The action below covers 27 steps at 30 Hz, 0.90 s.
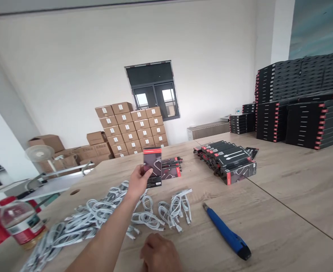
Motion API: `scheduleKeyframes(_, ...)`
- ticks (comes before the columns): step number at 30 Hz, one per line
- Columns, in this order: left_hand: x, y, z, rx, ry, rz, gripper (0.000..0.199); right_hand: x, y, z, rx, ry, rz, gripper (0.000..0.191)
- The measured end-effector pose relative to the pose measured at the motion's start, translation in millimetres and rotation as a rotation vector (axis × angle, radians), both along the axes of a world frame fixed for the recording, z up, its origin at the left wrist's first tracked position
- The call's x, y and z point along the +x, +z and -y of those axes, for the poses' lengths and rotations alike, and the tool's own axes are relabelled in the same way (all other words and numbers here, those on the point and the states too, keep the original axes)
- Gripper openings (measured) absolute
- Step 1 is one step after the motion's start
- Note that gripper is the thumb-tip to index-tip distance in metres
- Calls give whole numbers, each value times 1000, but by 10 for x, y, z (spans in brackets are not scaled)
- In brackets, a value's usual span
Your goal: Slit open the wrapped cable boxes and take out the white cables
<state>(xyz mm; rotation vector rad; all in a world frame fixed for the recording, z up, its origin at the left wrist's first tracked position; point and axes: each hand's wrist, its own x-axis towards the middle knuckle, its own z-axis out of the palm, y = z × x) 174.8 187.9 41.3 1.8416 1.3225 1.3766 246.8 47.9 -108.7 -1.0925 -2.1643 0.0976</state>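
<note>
My left hand reaches out over the table, its thumb and fingers closed on a small cable box held upright. This box is dark grey with a red band at the top, a printed white cable on its front and a black lower edge. Behind it lie several flat boxes of the same look. Near me, my right hand is curled closed above the table; whatever its fingers may hold is hidden. Coiled white cables spread under and left of my left forearm, and a smaller bunch of cables lies to the right.
A blue hand tool with a black end lies to the right. Beyond it is a pile of black boxes; tall stacks stand at the far right. A red-capped bottle is at the left. Brown cartons line the wall.
</note>
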Motion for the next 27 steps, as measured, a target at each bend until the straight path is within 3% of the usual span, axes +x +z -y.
scheduleKeyframes(2, -278, 99, 374, -74, -55, 174, 41, 27, 38, 54, -31, -8, -6, 22)
scheduleKeyframes(4, -559, 89, 796, -137, -94, 297, 39, 51, 68, 126, -52, -18, -32, 24)
scheduleKeyframes(7, -904, -133, 1351, -262, -201, 572, 39, 84, 120, 236, -35, -32, -43, 25)
scheduleKeyframes(10, -1126, -473, 1663, -500, -450, 1082, 46, 196, 210, 321, -3, -91, 9, 28)
scheduleKeyframes(12, -1217, -663, 1746, -593, -554, 1252, 47, 379, 279, 350, -6, -203, 86, 31)
scheduleKeyframes(14, -1275, -784, 1772, -615, -590, 1295, 46, 665, 329, 348, -37, -386, 183, 31)
scheduleKeyframes(18, -1318, -833, 1776, -600, -590, 1365, 50, 1395, 297, 251, -210, -819, 253, 40)
scheduleKeyframes(20, -1297, -807, 1775, -600, -567, 1381, 52, 1712, 230, 174, -377, -939, 222, 39)
scheduleKeyframes(24, -1188, -766, 1746, -592, -455, 1389, 41, 2062, 156, 49, -639, -926, 155, 29)
scheduleKeyframes(27, -1095, -758, 1728, -586, -374, 1382, 19, 2061, 197, 24, -587, -879, 146, 32)
